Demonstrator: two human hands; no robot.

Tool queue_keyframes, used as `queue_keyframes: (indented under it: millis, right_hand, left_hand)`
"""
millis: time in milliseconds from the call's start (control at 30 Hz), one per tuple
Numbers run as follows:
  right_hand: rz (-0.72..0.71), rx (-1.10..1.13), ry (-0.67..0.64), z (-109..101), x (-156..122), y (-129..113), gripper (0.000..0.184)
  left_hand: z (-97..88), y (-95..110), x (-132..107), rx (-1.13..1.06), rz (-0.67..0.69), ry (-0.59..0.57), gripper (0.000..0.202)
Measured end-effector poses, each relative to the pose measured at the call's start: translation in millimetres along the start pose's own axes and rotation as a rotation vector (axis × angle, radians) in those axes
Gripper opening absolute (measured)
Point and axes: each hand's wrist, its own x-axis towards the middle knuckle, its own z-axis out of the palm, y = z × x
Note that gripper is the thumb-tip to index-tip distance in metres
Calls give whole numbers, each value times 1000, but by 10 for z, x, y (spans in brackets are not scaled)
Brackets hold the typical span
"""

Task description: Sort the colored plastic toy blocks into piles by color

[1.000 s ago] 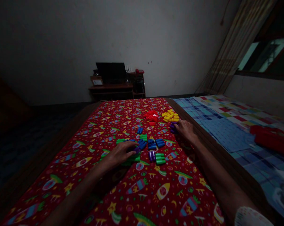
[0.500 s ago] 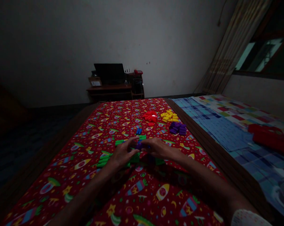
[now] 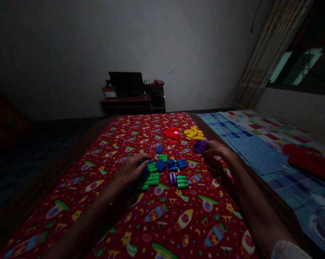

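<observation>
My left hand (image 3: pixel 131 169) is over the near-left group of ribbed plastic blocks, thumb and forefinger apart, with green blocks (image 3: pixel 151 179) beside and partly under it. A blue block (image 3: pixel 161 165) lies just right of its fingertips. My right hand (image 3: pixel 215 148) reaches to the purple block pile (image 3: pixel 199 146), its fingers curled down onto the pile's right side; the fingertips are partly hidden. Between the hands lie more blue blocks (image 3: pixel 172 165), a purple block (image 3: pixel 172 178) and a green block (image 3: pixel 182 182).
Red blocks (image 3: pixel 172 133) and yellow blocks (image 3: pixel 193 133) sit in piles farther back on the red patterned cloth (image 3: pixel 157 230). A small blue block (image 3: pixel 159 149) lies mid-cloth. A plaid bedspread (image 3: pixel 259 154) is at the right; a desk with a monitor (image 3: pixel 127 83) stands by the wall.
My hands were together over the blocks, with a purple block at the fingertips. The right has moved right and away to the purple pile; the left has shifted slightly left.
</observation>
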Motion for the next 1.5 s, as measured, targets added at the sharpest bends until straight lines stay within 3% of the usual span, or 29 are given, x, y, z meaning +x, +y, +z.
queue_keyframes:
  millis: [133, 200, 267, 367, 500, 567, 633, 733, 867, 967, 1033, 1100, 1200, 1367, 1500]
  right_hand:
    - [85, -31, 265, -44, -57, -164, 27]
    - [-51, 20, 298, -59, -116, -367, 23]
    - [-308, 86, 195, 7, -206, -635, 20]
    - [-647, 100, 42, 298, -402, -1033, 16]
    - [-802, 84, 235, 749, -644, -1298, 24]
    - [-869, 138, 247, 814, -662, -1314, 26]
    - [-896, 224, 211, 723, -580, -1273, 28]
    - [-765, 386, 260, 399, -323, -1071, 29]
    - [-304, 535, 613, 59, 38, -499, 26]
    - [-37, 613, 802, 71, 206, -46, 27]
    - [56, 644, 857, 164, 270, 147, 29]
    - [72, 617, 853, 263, 307, 231, 29]
    - [21, 498, 748, 354, 331, 219, 28]
    - [-88, 316, 590, 360, 312, 143, 26]
    - [-64, 335, 632, 288, 263, 143, 30]
  left_hand:
    - [13, -15, 4, 21, 3, -32, 32]
    - [27, -9, -3, 24, 7, -58, 32]
    - [35, -10, -11, 22, 11, -76, 32]
    - [16, -47, -17, 27, 23, -66, 32]
    - [-64, -218, 18, 69, 3, -6, 34]
    - [-100, -358, 46, 99, -35, 15, 35]
    - [-116, -524, 61, 122, -85, 34, 35]
    - [-100, -792, 32, 139, -182, 84, 38]
    - [-74, -1088, -76, 117, -304, 177, 40]
    - [-77, -1202, -128, 91, -360, 230, 40]
    - [-80, -1230, -133, 95, -360, 240, 39]
    - [-82, -1235, -123, 105, -335, 229, 37]
    - [-79, -1226, -109, 106, -312, 227, 34]
    - [-69, -1210, -109, 123, -292, 240, 32]
    - [-70, -1238, -112, 114, -299, 232, 34]
